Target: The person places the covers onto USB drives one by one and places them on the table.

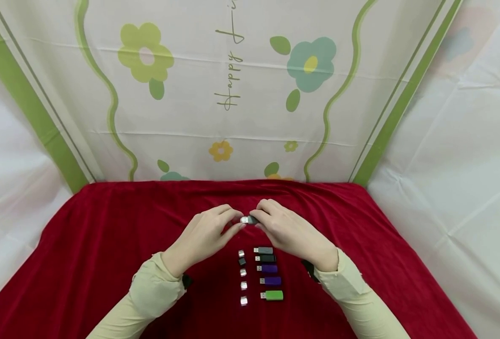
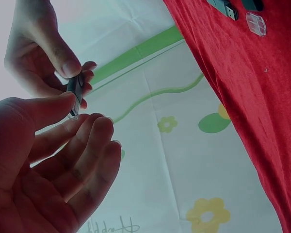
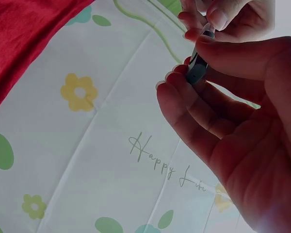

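Note:
Both hands meet over the red cloth around one dark USB stick (image 1: pixel 253 220). My right hand (image 1: pixel 292 230) pinches its dark body between thumb and fingers, as the right wrist view also shows with the stick (image 3: pixel 198 68). At the connector end, my left hand (image 1: pixel 205 231) pinches a clear cap (image 2: pixel 73 116) between thumb and forefinger. The cap is over the metal connector; how far on it sits, I cannot tell. The other left fingers are loosely bent.
On the red cloth (image 1: pixel 106 254), below the hands, lies a column of USB sticks: grey (image 1: pixel 265 250), black (image 1: pixel 268 258), two purple (image 1: pixel 269 269) and green (image 1: pixel 274 295). Left of them runs a column of small caps, several clear (image 1: pixel 243 286) and one black (image 1: pixel 242 262).

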Demonstrator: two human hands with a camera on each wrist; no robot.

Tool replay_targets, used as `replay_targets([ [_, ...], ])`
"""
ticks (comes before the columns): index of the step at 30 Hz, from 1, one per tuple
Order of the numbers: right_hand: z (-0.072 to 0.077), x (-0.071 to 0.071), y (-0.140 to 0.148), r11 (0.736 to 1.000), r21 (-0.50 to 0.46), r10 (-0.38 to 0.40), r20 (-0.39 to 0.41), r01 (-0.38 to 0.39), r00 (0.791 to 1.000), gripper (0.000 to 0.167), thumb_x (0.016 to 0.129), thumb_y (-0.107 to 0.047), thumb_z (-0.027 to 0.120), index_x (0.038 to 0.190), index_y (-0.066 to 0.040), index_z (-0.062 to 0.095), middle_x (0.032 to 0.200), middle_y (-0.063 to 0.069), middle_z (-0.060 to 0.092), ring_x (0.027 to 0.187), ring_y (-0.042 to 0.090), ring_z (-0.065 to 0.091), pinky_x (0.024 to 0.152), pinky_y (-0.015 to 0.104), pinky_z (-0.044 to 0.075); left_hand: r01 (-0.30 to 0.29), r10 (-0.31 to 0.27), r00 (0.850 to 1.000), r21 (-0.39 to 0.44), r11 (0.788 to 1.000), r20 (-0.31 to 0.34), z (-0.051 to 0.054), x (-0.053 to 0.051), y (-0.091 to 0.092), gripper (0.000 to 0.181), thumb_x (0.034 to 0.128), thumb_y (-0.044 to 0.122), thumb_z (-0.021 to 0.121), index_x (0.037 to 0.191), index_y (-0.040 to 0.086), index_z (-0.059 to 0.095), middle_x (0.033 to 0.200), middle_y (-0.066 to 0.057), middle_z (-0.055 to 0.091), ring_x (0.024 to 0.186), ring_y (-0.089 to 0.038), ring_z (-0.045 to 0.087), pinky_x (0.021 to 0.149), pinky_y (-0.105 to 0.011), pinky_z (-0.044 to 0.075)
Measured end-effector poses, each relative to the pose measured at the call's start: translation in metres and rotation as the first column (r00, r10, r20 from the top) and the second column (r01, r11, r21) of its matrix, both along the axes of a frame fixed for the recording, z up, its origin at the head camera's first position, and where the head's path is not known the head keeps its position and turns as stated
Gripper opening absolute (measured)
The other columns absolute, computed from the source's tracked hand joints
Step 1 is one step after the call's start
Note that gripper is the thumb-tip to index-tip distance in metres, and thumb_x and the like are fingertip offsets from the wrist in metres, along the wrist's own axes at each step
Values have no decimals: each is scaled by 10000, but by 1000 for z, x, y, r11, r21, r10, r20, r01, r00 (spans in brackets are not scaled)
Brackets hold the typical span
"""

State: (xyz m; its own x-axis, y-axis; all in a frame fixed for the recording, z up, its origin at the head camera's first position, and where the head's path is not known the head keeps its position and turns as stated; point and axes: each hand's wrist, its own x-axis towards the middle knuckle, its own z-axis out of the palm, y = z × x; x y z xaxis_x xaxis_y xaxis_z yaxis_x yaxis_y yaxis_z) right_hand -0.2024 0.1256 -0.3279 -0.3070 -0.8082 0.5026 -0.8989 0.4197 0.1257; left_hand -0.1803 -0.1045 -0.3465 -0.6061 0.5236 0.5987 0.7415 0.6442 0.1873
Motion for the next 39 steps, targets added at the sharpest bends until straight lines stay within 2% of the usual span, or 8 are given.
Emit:
replay_targets([
  [7,-1,0,0,1000,-11,3,4,-3,1000,151,871,-9,730,1003,-18,656,918,41,539,811,157,514,709,217,479,11,-11,1000,-7,1000,4,0,0,0,183,874,202,774,1003,85,717,887,44,639,633,-56,511,528,-166,431],
  [17,0,1,0,1000,21,-17,-3,17,1000,150,876,-38,730,1008,-37,659,926,31,561,808,159,539,699,238,494,7,-7,1000,-2,1000,2,0,1,1,196,862,206,788,995,78,721,898,36,650,655,-63,545,540,-187,454],
  [31,2,3,-1,1000,12,-12,-1,12,1000,159,863,-23,742,997,-32,657,921,35,553,806,162,528,695,224,486,18,-18,1000,-11,1000,-24,4,3,1,202,862,198,788,997,62,724,892,19,650,658,-77,558,545,-196,471],
  [39,1,4,0,1000,20,-17,6,17,1000,158,862,-8,738,992,-35,653,926,36,549,820,165,524,700,219,481,39,-39,998,-8,999,-44,2,3,2,211,852,168,796,996,33,722,882,-24,657,652,-114,578,552,-205,482],
])
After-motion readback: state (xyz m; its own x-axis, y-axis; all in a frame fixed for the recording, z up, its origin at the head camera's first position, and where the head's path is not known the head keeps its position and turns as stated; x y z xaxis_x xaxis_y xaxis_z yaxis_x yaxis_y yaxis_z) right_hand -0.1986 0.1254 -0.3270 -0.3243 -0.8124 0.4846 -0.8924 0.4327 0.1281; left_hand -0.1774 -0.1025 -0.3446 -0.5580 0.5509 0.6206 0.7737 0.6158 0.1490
